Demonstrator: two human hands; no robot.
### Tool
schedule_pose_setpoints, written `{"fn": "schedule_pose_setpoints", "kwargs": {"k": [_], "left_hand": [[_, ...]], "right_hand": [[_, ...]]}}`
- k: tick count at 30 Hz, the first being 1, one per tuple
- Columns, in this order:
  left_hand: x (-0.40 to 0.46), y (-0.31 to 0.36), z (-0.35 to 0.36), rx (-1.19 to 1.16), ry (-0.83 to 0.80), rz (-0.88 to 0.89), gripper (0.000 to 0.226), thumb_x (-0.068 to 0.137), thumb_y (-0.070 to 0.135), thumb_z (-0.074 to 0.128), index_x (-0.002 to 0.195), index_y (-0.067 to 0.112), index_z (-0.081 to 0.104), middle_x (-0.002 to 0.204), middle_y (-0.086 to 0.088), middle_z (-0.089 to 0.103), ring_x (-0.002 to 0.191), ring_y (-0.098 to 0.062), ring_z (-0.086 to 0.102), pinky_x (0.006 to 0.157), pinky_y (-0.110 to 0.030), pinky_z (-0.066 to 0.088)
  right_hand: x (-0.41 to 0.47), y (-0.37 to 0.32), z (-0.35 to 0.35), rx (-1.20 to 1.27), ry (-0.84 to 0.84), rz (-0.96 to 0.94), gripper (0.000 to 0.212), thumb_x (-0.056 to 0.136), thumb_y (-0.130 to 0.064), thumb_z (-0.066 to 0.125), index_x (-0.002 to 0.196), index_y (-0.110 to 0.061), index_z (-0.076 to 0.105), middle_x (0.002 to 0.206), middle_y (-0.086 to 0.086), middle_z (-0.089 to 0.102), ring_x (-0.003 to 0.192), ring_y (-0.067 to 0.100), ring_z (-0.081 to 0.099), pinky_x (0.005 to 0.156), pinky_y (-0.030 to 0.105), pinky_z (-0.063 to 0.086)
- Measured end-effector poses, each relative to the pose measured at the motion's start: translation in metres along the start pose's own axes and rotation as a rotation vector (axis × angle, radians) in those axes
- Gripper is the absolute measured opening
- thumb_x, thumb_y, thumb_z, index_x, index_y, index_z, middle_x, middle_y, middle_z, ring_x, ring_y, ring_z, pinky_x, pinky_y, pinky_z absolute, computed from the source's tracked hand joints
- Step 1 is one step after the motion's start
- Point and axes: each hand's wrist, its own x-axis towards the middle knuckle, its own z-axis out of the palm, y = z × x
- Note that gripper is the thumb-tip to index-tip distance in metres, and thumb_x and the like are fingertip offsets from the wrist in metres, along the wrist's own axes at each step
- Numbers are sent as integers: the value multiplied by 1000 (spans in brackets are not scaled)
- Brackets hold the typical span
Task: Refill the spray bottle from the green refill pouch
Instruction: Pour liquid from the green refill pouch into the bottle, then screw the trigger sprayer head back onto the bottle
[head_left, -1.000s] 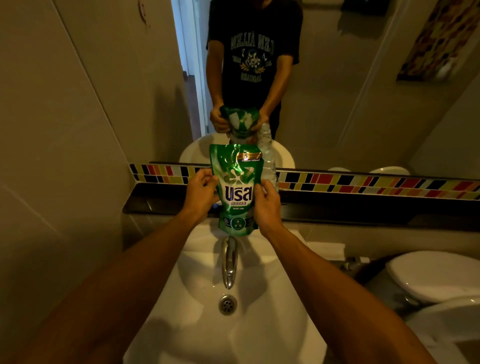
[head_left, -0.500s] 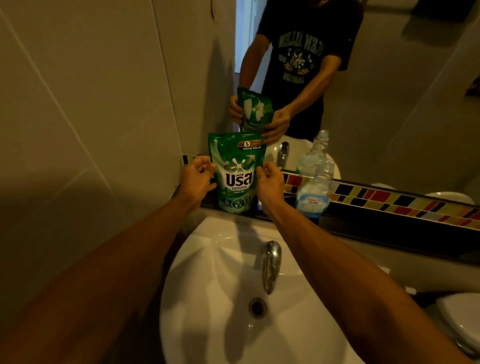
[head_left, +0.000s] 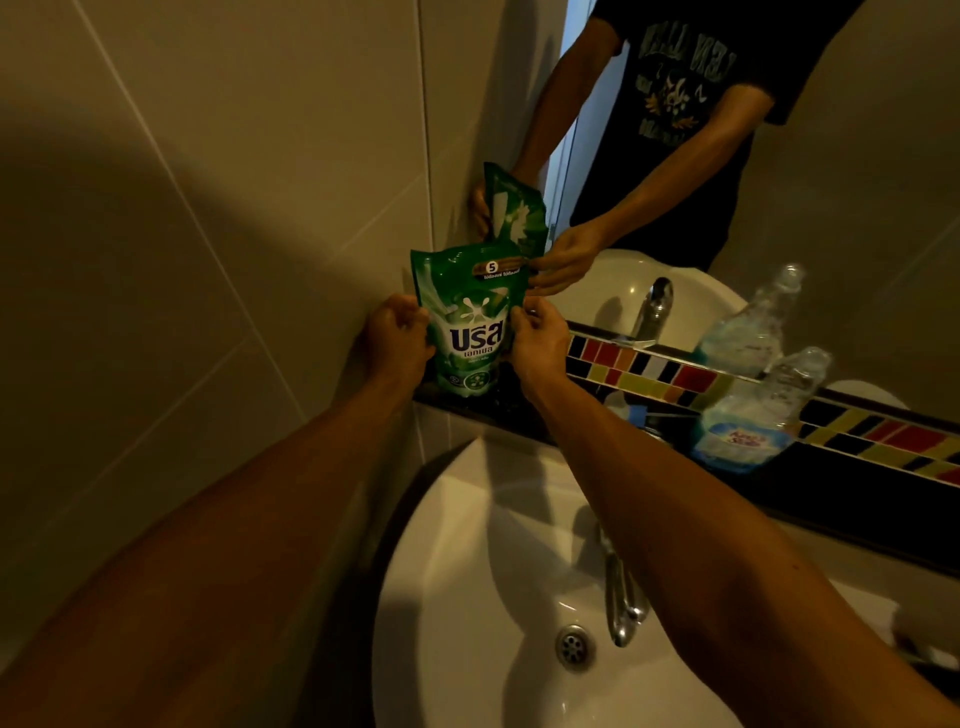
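Above white sink (head_left: 467, 545) — dark ledge (head_left: 857, 483), mirror (head_left: 857, 182)

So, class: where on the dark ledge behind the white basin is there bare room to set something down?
Free: the dark ledge between the green refill pouch and the clear plastic bottle. Crowded: the wall corner, where left hand and right hand grip the pouch.

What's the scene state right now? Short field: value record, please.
setting: bathroom, white sink below a mirror
pouch: green, upright, bottom on the dark ledge at the wall corner
left hand: on the pouch's left edge
right hand: on the pouch's right edge
pouch top: looks unopened, not certain
bottle: clear plastic, on the ledge to the right, apart from the pouch, no sprayer head visible
faucet: no water running
pouring: not started
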Motion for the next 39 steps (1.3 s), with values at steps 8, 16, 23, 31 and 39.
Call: {"fn": "schedule_pose_setpoints", "kwargs": {"k": [8,16,23,31,39], "left_hand": [[18,-20,12,-120,84,5,12,98,6,57,95,18,54,101,-5,66,101,-34,69,73,-39,60],[-21,-13,32,145,355,192,41,88,20,65,125,11,50,108,0,51,87,-11,50,66,-18,38],[-71,-28,60,256,47,229,17,90,13,66,106,10,65,97,-6,66,83,-19,62,74,-32,56],[-120,-36,111,411,-426,269,50,93,22,66,141,17,54,136,-8,62,120,-23,61,97,-44,54],[-134,-38,164,482,-500,273,44,95,29,65,136,14,57,130,-9,63,115,-28,62,82,-31,45]], "right_hand": [[6,9,3,2,12,-10,14,101,-9,60,92,-20,59,100,18,73,97,38,72,85,60,61],[-28,2,-31,31,-78,40,48,100,-7,64,144,-11,46,124,9,68,113,22,67,97,39,58],[-69,17,-99,-108,61,30,39,100,-16,66,138,-14,55,111,10,70,102,26,69,89,38,59],[-113,22,-202,-150,260,-20,31,101,-14,65,132,-14,59,93,-6,66,88,2,65,76,12,50],[-117,5,-275,-123,393,-51,58,93,-20,77,143,-24,48,138,4,59,120,16,63,86,28,63]]}}
